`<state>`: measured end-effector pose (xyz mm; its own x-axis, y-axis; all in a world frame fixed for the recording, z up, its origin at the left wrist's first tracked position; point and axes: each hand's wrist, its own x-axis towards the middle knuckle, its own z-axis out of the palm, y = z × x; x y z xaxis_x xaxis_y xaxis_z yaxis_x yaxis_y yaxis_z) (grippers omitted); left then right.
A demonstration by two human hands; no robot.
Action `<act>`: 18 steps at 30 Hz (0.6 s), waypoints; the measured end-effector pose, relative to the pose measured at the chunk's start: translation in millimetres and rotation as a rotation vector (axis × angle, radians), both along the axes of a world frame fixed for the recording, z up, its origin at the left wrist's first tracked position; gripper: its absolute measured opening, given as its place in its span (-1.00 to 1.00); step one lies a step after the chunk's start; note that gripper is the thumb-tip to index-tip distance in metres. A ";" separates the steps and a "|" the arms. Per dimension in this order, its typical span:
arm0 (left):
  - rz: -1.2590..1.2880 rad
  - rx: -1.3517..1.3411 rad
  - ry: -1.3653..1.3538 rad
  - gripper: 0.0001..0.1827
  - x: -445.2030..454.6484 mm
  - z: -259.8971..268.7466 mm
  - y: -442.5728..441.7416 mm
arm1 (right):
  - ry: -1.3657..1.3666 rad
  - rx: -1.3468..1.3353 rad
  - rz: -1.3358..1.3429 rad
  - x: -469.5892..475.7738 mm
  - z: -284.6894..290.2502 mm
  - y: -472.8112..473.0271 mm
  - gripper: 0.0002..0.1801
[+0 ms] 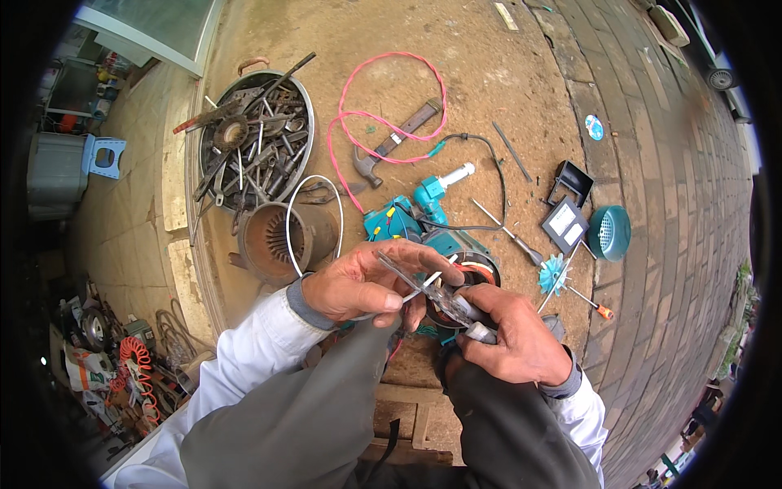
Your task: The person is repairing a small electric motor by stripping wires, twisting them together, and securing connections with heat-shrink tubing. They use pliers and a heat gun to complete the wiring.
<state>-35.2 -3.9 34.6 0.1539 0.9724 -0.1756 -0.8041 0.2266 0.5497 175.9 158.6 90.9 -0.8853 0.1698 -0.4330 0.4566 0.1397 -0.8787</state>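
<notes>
A thin white tube (431, 280) lies between the fingers of my left hand (354, 282), its short end sticking out past them. The rest of it loops out above my left wrist. My right hand (519, 336) grips worn metal scissors (445, 301) by handles that look wrapped in white. Their blades point up and left, crossing the tube beside my left fingers; whether they touch it I cannot tell. Directly below both hands sits a teal electric motor (457, 242), its open end showing copper-coloured windings, partly hidden by my hands. Wires with yellow ends rise from its terminal box (391, 221).
A metal basin (313, 131) of tools and a rusty stator housing (250, 244) stand at left. A claw hammer (406, 129), pink wire (345, 85) and a screwdriver (519, 241) lie ahead. Rightward are a teal fan (554, 274), a vented cover (611, 233) and a black box (571, 183).
</notes>
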 end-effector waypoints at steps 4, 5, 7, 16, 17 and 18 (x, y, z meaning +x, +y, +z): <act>-0.033 -0.088 -0.035 -0.42 1.4 -5.3 -3.8 | 0.043 0.022 0.004 2.6 -5.9 -4.1 -0.62; -0.043 -0.110 -0.013 -0.43 0.7 -6.1 -4.9 | 0.048 0.023 0.001 3.6 -6.7 -4.0 -0.62; -0.043 -0.083 0.018 -0.40 1.9 -5.6 -3.3 | 0.019 0.010 0.028 4.0 -7.0 -2.0 -0.57; 0.203 -0.162 0.120 -0.32 -14.4 5.3 -16.3 | 0.056 0.163 -0.352 20.2 -15.8 11.0 -0.67; 0.252 -0.216 0.205 -0.38 -21.4 7.5 -23.3 | -0.015 0.265 -0.507 27.2 -21.1 18.1 -0.71; 0.237 -0.304 0.304 -0.42 -29.2 5.8 -30.5 | -0.084 0.428 -0.546 34.3 -31.2 26.2 -0.72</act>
<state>-64.4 -34.4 40.4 -0.1673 0.8720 -0.4600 -0.6664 0.2438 0.7046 210.2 184.8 59.8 -0.5912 0.7519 -0.2918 0.6238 0.1969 -0.7564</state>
